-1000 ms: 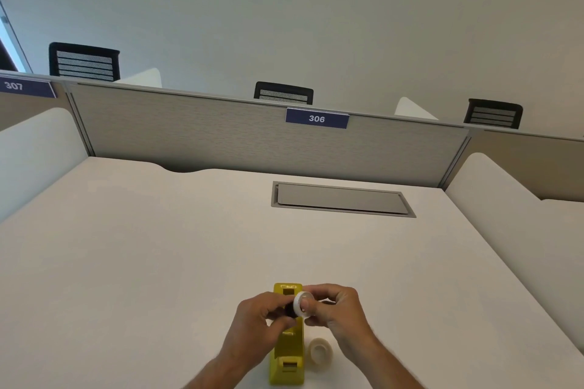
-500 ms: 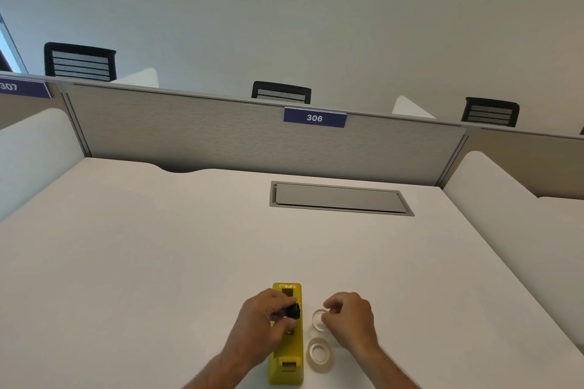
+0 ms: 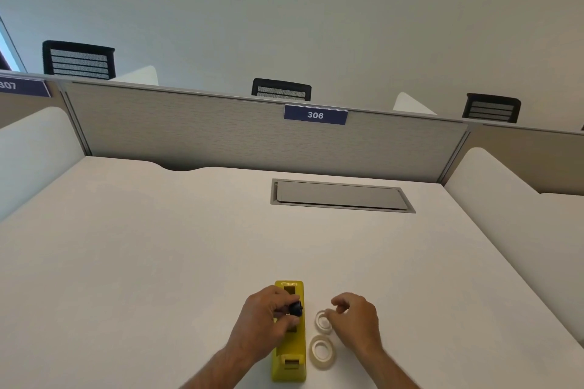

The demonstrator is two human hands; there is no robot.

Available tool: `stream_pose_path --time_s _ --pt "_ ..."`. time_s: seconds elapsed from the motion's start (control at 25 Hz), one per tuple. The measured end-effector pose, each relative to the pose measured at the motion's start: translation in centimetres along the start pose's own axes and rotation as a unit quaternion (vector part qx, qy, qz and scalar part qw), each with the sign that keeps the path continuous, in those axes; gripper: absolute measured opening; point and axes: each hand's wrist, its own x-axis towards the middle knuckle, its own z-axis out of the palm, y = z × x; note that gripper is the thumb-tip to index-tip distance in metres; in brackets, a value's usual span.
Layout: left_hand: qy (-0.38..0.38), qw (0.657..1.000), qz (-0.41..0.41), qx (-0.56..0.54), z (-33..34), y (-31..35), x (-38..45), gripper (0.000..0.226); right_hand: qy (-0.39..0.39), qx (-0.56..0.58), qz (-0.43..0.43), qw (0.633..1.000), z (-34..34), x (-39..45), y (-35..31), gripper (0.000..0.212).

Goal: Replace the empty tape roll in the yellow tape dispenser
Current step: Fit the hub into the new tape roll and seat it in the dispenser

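Left hand [image 3: 268, 322] pinching the black spool hub [image 3: 295, 308] over the yellow tape dispenser [image 3: 289, 357], right hand [image 3: 355, 320] loosely curled, grip on nothing, fingertips at the empty tape core [image 3: 323, 321] right of the dispenser, full tape roll [image 3: 321, 351] nearer on the tabletop [image 3: 158, 262]

Desk [image 3: 158, 262] wide open left, right and ahead. Only clutter sits near the front edge: yellow dispenser [image 3: 289, 366], empty core [image 3: 323, 321] and full roll [image 3: 321, 351] just right of it. Narrow gap between dispenser and rolls. Flush cable hatch [image 3: 343, 196] is no obstruction. Partition [image 3: 221, 133] blocks the far side.
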Motion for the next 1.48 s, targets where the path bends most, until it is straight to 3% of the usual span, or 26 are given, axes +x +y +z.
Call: stream_pose_path --time_s 0.12,0.24,0.32,0.44,0.56,0.68,0.76,0.88,1.2,1.48 --pt "0.0 1.0 0.002 0.01 0.0 0.2 -0.1 0.039 -0.077 0.023 -0.088 0.993 -1.1 -1.1 0.3 0.025" --pt "0.003 1.0 0.0 0.003 0.0 0.2 -0.1 0.039 -0.211 -0.162 -0.226 0.937 -1.6 -2.3 0.7 0.062" --pt "0.001 1.0 0.001 0.001 -0.1 0.3 0.0 0.039 -0.236 -0.236 -0.247 0.91 -1.2 -2.7 1.1 0.074" --pt "-0.002 1.0 -0.003 0.0 -0.1 0.5 -0.1 0.039 -0.215 -0.228 -0.243 0.918 -0.6 -3.1 1.1 0.071" --pt "-0.003 1.0 -0.004 -0.005 -0.2 0.6 -0.3 0.039 -0.191 -0.14 -0.214 0.948 -0.6 -3.3 1.1 0.069" --pt "0.004 1.0 -0.005 -0.015 -0.2 0.9 -0.6 0.038 -0.137 0.072 -0.133 0.979 -1.3 -3.5 0.6 0.057" --pt "0.008 1.0 -0.003 -0.02 -0.2 1.3 -0.8 0.037 -0.122 0.179 -0.081 0.973 -1.8 -3.5 0.1 0.05" --pt "0.02 0.999 0.006 -0.04 -0.1 1.7 -0.9 0.036 -0.161 0.275 -0.057 0.946 -2.1 -3.5 -0.6 0.046" --pt "0.046 0.993 -0.011 -0.108 -0.3 2.3 -0.9 0.041 -0.194 0.407 -0.04 0.892 -1.9 -3.3 -2.0 0.052" --pt "0.034 0.996 -0.001 -0.088 -0.5 2.3 -1.2 0.039 -0.189 0.427 -0.033 0.884 -1.6 -3.1 -2.2 0.041"
